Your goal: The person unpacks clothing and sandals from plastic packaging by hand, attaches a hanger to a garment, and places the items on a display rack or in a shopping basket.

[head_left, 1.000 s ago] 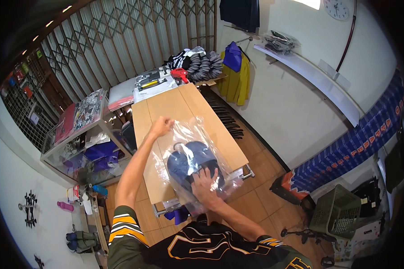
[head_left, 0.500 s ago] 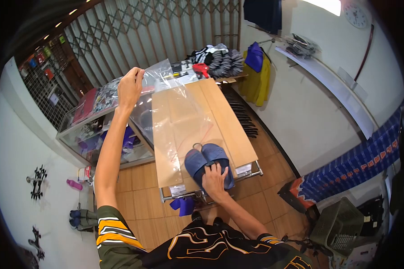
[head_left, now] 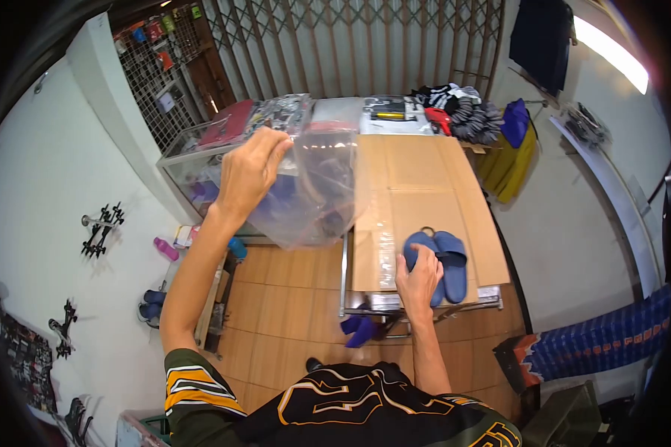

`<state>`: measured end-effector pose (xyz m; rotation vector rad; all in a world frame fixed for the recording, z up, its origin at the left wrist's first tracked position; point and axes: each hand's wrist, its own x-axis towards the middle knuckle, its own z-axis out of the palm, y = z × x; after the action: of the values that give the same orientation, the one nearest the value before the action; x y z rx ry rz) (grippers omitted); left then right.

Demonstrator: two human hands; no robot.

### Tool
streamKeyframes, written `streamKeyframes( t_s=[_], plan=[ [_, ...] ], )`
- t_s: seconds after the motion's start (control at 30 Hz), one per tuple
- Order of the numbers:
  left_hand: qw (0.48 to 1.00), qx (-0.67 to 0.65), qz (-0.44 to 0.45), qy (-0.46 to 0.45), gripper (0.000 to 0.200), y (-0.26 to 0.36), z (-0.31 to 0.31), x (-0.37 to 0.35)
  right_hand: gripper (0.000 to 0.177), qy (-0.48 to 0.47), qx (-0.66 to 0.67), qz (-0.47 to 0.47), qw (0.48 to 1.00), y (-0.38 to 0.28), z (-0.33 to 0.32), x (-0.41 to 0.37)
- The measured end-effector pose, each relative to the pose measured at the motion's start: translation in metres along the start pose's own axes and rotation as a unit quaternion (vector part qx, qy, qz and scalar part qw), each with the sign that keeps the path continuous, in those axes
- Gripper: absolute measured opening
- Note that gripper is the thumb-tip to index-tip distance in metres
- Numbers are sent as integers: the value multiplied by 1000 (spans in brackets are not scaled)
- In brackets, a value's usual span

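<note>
A clear plastic bag (head_left: 313, 194) hangs in the air left of the table, its upper edge pinched in my left hand (head_left: 252, 175). On the cardboard-covered table (head_left: 425, 167) lies a pair of blue slippers (head_left: 453, 272), side by side near the front edge. A small ring shows at their far end. My right hand (head_left: 420, 279) is on the left slipper, its fingers curled over the strap and covering part of it.
A glass display case (head_left: 194, 167) stands beyond the bag. Striped gloves (head_left: 473, 115) and a red tool (head_left: 438, 119) lie behind the cardboard. A blue patterned roll (head_left: 596, 339) is at the right, and a purple cloth (head_left: 359, 329) hangs below the table.
The view has turned left. The bag has moved off the cardboard to its left, still in my left hand. My right hand has shifted from between the slippers onto the left one.
</note>
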<state>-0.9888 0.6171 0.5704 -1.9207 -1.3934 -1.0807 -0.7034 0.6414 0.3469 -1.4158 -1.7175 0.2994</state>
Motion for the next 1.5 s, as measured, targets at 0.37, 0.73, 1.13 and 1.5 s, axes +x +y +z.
streamKeyframes(
  t_s=[0.37,0.73,1.13,1.5],
  plan=[
    [993,21,59,-97,10,-99,-99,-94,37,-169,592,-30,788,-189,110,43],
    [967,10,-74,-243,23,-224,-111,-140,17,-132,523,-14,842,-216,181,82],
    [827,-428,-362,-45,13,-344,16,-127,12,-70,519,45,851,-174,267,179],
    [873,-397,-280,-46,16,-397,115,-61,42,-161,444,3,881,-135,285,257]
  ],
)
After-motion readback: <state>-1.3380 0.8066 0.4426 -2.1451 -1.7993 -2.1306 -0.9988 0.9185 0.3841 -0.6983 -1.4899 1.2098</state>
